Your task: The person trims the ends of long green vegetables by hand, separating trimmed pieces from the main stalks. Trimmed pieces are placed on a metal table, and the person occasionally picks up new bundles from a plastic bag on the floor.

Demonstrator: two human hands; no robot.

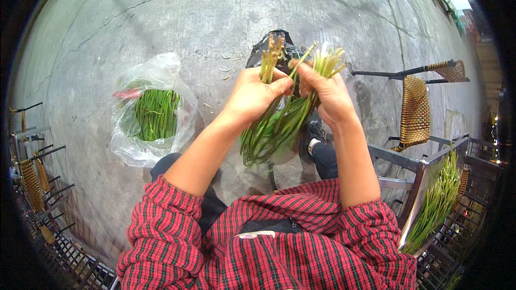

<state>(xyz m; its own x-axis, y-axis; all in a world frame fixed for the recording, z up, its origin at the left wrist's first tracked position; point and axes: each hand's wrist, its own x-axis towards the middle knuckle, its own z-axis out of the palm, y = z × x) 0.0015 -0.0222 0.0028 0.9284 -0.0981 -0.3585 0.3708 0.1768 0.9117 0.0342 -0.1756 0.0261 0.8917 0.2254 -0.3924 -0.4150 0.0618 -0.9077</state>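
Note:
My left hand (pixel 254 94) grips a bunch of thin green vegetable stalks by their brownish ends (pixel 271 58), which point up between thumb and fingers. Close beside it, my right hand (pixel 332 96) is closed around a second bunch with paler, whitish ends (pixel 328 62). A single stalk (pixel 303 58) slants between the two hands, near the right thumb and forefinger. Below the hands the long green lengths (pixel 268 137) hang down together, so the two bunches cannot be told apart there. Behind the hands a black plastic bag (pixel 256 54) is partly hidden.
On the concrete floor to the left stands an opened clear plastic bag (pixel 131 145) holding green stalks (pixel 157 114). Small trimmings (pixel 226 69) lie near the black bag. At right are a woven chair (pixel 415 112) and a metal-framed table (pixel 397 159) bearing more stalks (pixel 437 197). Woven chairs (pixel 31 181) stand far left.

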